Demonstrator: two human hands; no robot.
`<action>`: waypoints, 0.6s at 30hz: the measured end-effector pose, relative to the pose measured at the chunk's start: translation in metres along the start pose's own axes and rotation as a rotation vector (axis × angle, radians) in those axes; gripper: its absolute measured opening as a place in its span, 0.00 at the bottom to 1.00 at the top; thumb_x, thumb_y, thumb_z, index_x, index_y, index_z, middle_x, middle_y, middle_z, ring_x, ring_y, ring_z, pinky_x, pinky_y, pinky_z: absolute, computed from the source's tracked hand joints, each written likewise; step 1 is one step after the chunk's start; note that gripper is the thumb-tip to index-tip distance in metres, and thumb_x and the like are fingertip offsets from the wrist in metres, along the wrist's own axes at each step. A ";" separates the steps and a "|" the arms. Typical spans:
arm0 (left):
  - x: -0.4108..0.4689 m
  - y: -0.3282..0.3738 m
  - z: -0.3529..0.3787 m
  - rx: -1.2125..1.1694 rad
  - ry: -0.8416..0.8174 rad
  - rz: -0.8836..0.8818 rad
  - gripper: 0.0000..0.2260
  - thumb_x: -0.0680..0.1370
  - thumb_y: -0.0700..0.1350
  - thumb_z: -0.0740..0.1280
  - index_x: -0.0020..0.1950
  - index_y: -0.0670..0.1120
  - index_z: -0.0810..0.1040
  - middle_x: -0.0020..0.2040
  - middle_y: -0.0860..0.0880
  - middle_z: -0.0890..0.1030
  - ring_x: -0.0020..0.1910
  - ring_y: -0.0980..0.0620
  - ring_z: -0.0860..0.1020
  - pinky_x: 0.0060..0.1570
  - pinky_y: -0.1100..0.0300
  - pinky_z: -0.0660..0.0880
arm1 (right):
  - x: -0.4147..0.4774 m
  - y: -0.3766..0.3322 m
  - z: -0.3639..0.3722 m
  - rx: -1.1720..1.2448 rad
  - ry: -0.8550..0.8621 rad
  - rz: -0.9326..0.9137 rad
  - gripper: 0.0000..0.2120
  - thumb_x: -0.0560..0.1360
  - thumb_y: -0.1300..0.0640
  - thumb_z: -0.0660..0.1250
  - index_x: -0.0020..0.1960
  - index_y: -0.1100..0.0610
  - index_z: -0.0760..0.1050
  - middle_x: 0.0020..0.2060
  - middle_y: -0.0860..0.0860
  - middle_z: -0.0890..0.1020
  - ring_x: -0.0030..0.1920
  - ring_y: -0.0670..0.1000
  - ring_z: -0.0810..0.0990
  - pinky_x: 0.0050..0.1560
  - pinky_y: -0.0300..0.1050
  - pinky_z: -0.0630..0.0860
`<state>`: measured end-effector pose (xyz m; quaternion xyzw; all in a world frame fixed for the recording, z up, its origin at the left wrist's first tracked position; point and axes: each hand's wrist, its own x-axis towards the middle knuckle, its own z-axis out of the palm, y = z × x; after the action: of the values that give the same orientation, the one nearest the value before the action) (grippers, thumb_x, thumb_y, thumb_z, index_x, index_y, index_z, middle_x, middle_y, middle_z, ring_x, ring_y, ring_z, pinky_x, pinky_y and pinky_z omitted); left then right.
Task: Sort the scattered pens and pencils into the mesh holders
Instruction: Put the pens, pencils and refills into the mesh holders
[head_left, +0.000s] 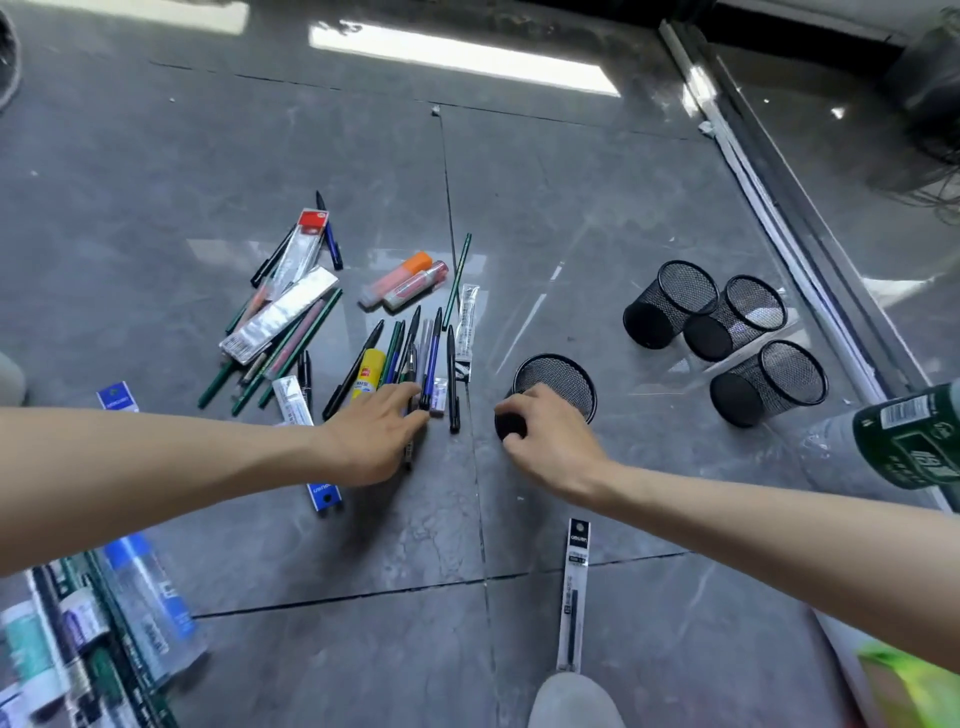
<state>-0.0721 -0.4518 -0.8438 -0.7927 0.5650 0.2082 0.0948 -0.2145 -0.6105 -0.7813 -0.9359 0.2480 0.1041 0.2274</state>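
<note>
- Grey polished tile floor (260, 130) carries every item. Bright glare patches wash out parts of its surface.
- Left hand (371, 436): fingers stretched out together, lying on the near ends of the central cluster of pens (431, 358). Thumb and palm side are hidden, so it cannot be told whether the hand grips the dark pen that shows below the palm.
- Right hand (545, 441): fingers curled round the solid base of a black round wire-mesh holder (558, 379). The holder is tilted, its open mouth facing away from the person. The hand covers its near wall.
- Blue rectangular box (324, 493): partly covered by the left forearm; print illegible.
- Blurred packets (104, 634), lower left: cut by the frame edge; contents cannot be made out.
- Dark green labelled bottle (904, 441): cut off at the right edge, out of focus.
- Central cluster: blue, black and green barrels, roughly parallel, just left of the gripped holder. A yellow glue stick (370, 374) lies among them.
- Green pencils (215, 384): left of the cluster, partly under clear flat packs (283, 312).
- Three more black mesh holders (737, 317): on their sides, close together, well to the right.
</note>
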 end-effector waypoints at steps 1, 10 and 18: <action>-0.003 0.000 0.000 0.001 -0.009 0.003 0.28 0.76 0.42 0.58 0.75 0.44 0.55 0.76 0.40 0.48 0.74 0.41 0.52 0.71 0.49 0.56 | -0.005 0.001 -0.001 0.040 0.108 -0.029 0.18 0.69 0.61 0.60 0.58 0.54 0.75 0.55 0.52 0.73 0.56 0.56 0.72 0.59 0.48 0.69; -0.021 -0.007 0.005 -0.011 0.173 -0.088 0.09 0.75 0.39 0.59 0.54 0.41 0.68 0.55 0.43 0.67 0.49 0.44 0.68 0.44 0.51 0.68 | -0.040 0.051 0.018 0.320 0.064 0.751 0.15 0.73 0.68 0.59 0.59 0.64 0.71 0.58 0.59 0.75 0.62 0.58 0.73 0.47 0.42 0.70; -0.044 -0.022 0.004 0.118 0.196 -0.031 0.14 0.64 0.32 0.61 0.48 0.41 0.67 0.51 0.42 0.68 0.43 0.45 0.66 0.39 0.52 0.62 | -0.060 0.050 0.043 0.242 -0.488 0.803 0.13 0.73 0.61 0.69 0.37 0.59 0.65 0.28 0.52 0.66 0.25 0.47 0.64 0.21 0.33 0.58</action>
<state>-0.0648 -0.4045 -0.8299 -0.8109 0.5706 0.0945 0.0889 -0.2952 -0.6038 -0.8192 -0.6812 0.5393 0.3707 0.3282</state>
